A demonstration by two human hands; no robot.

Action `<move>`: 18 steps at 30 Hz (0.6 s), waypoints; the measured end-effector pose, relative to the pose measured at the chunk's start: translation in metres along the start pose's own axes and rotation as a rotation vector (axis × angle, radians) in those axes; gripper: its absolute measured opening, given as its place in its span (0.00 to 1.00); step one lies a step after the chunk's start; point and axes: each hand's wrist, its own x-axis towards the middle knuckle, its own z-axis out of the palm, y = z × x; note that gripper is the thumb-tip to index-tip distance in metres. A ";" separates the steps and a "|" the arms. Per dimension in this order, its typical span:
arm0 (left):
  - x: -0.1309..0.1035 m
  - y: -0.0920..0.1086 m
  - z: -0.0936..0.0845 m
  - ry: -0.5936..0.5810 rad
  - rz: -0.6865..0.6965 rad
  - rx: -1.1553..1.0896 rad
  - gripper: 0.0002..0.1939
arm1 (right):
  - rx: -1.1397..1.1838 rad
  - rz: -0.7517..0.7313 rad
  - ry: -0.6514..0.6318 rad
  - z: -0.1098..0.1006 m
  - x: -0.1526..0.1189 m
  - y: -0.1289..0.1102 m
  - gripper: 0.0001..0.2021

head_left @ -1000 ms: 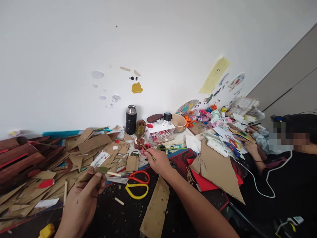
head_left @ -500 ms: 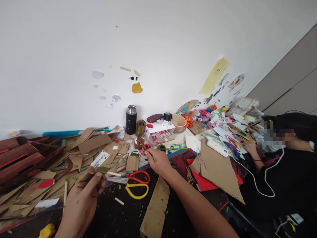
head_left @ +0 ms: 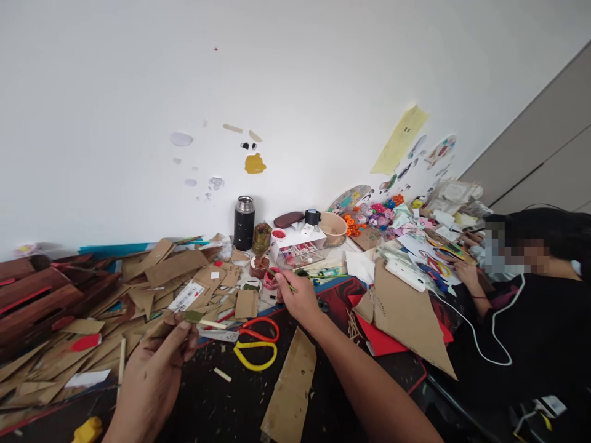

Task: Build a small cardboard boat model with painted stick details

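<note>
Both hands [head_left: 154, 372] [head_left: 300, 299] grip: left, a green-and-pale piece [head_left: 194, 316]; right, a green stick [head_left: 292, 287]

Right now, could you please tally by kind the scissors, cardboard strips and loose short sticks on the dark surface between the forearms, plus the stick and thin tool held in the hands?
Scissors: 1
Cardboard strip: 1
Loose short stick: 1
Green-ended stick in the left hand: 1
Thin green tool in the right hand: 1
Total: 5
</note>
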 end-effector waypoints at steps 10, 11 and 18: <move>0.003 -0.003 -0.004 -0.027 -0.001 -0.005 0.28 | 0.358 0.132 0.005 0.013 0.007 0.002 0.23; 0.003 -0.003 -0.005 -0.028 -0.004 -0.007 0.28 | 0.381 0.151 0.005 0.015 0.007 0.003 0.24; 0.002 -0.004 -0.005 -0.021 -0.020 0.006 0.26 | 0.415 0.170 0.003 0.006 0.007 0.005 0.17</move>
